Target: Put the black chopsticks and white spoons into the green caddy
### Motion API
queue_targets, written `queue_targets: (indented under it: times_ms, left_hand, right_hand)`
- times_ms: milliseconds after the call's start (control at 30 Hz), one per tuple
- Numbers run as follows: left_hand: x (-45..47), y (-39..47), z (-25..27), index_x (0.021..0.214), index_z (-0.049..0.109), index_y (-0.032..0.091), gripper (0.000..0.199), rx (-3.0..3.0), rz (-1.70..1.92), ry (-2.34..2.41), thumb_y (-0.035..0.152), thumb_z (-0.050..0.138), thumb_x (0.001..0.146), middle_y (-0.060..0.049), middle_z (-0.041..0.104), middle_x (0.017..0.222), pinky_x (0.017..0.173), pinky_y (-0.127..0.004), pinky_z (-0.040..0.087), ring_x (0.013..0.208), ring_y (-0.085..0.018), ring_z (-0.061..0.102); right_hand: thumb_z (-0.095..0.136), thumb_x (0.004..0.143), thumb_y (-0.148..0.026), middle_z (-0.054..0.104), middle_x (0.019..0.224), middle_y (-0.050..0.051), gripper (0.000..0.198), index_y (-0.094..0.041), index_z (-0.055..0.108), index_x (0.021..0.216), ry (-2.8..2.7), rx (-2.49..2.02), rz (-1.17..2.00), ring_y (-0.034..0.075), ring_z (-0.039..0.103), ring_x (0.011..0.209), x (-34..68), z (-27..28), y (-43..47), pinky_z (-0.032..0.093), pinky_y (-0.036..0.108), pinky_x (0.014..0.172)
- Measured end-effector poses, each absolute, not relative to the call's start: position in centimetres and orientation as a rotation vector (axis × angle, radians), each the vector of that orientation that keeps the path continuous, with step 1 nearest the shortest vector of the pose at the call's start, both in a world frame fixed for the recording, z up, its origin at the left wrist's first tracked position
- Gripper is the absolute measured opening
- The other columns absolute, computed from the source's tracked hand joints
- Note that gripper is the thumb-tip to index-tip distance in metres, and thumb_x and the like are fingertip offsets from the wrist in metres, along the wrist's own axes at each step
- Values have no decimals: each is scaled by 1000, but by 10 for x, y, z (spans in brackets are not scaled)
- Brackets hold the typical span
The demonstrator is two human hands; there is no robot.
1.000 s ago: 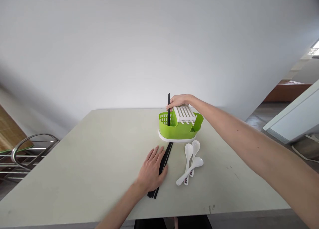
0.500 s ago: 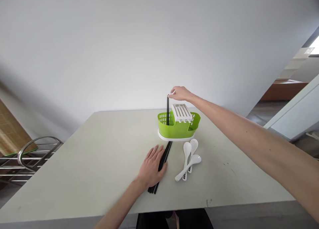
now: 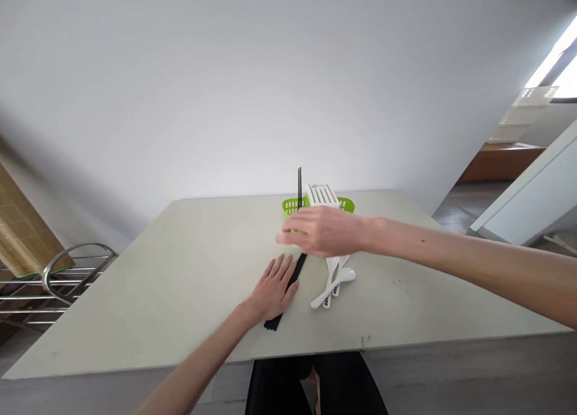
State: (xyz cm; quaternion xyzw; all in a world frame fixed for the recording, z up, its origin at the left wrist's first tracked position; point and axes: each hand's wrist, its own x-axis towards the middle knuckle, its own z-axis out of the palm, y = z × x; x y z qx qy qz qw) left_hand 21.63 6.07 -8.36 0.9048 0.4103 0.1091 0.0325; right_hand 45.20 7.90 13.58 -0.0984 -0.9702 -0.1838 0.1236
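Note:
My left hand (image 3: 270, 290) lies flat with fingers spread, partly over a bundle of black chopsticks (image 3: 273, 325) on the tabletop. In front of the green basket (image 3: 347, 204), my right hand (image 3: 313, 230) hovers with a gap between thumb and fingers, and nothing shows in it. It hides most of the basket's front. A pair of black chopsticks (image 3: 300, 183) stands upright in the basket's left compartment. Across the basket's middle sits a white slotted piece (image 3: 323, 194). Several white spoons (image 3: 339, 278) lie crossed just below my right hand, their far bowls covered by it.
The pale table (image 3: 189, 270) meets a white wall (image 3: 234, 90) at its back edge. To the left on the floor stands a metal rack (image 3: 79, 276) by a bamboo-like mat (image 3: 27, 228). A white panel (image 3: 536, 180) is at the right.
My right hand has let go of the upright chopsticks and come down and nearer, in front of the basket. My left hand keeps its place on the bundle. The view has shifted slightly.

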Motion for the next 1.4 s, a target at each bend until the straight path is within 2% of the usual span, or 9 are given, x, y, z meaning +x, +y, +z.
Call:
queue_targets:
  times_ms: [133,233,433,533,667,800,1067,1200,1400]
  left_hand:
    - [210,56,-73,170,26,25,64,2714,299,1263,52,30,112,-5,27,175,134,-51,19,164,-26,19]
    - [204,52,-70,164,41,27,57,2648,434,1297,50,32,112,-3,39,171,134,-48,23,161,-23,29]
    - [191,53,-75,144,60,23,50,2545,697,1360,52,51,105,-10,56,159,125,-49,41,153,-27,46]
    - [189,53,-75,136,64,23,43,2507,765,1373,50,54,104,-10,60,155,124,-50,42,151,-28,48]
    - [189,51,-71,124,70,24,34,2433,849,1420,47,58,102,-9,64,147,122,-49,43,144,-28,54]
    - [185,49,-62,103,75,23,27,2346,831,1572,46,60,98,-10,66,141,118,-50,44,135,-30,58]
    - [166,42,-24,86,78,21,16,2411,486,1912,34,68,89,-14,71,121,107,-50,48,126,-37,60]
    - [158,38,-13,84,78,20,21,2375,330,1962,32,61,91,-14,73,116,105,-50,48,123,-37,62]
    - [146,40,-11,78,76,21,35,2296,290,1887,40,51,93,-14,73,119,99,-45,50,117,-35,65]
  right_hand:
    - [46,103,-10,70,101,8,25,-15,64,119,-2974,-267,-632,16,55,72,474,128,46,38,31,66]
    - [48,104,-13,70,94,7,22,-16,66,116,-2949,-459,-558,16,55,68,507,122,32,36,31,65]
    - [45,107,-18,75,91,3,26,-20,70,114,-2740,-950,62,14,62,66,547,95,-2,38,28,64]
    - [49,104,-16,77,97,2,25,-21,71,115,-2775,-850,268,12,62,65,530,84,-35,40,28,65]
    - [64,93,-16,73,83,0,10,-21,70,100,-3039,-355,66,16,60,66,493,77,-74,38,32,62]
    - [69,92,-21,75,85,1,5,-20,70,97,-3139,-163,0,16,59,64,466,64,-81,34,33,56]
    - [64,96,-19,77,88,4,11,-20,72,103,-3240,-303,41,18,65,67,456,32,-48,24,33,54]
    - [60,95,-14,78,93,5,19,-18,72,109,-3173,-454,84,17,65,70,460,23,-37,26,33,56]
    - [58,95,-13,75,89,4,17,-18,71,104,-3192,-514,8,17,63,69,471,17,-30,28,31,57]
